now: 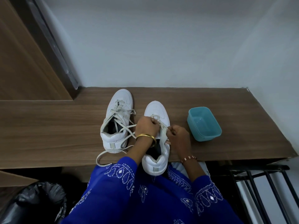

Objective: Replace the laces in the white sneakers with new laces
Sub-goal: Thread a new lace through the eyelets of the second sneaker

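The near sneaker point(156, 138) is set heel-first at the counter point(48, 120) edge, so its eyelets are reachable. Its lace point(162, 128) is pinched by both hands point(146, 125) point(178, 135), held close together. Left of it, the second sneaker point(117, 120) is left loosely laced.

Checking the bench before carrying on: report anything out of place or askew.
The near sneaker overhangs the bench's front edge at the heel. The far sneaker's loosened lace trails over that same edge. The blue tub sits upright.
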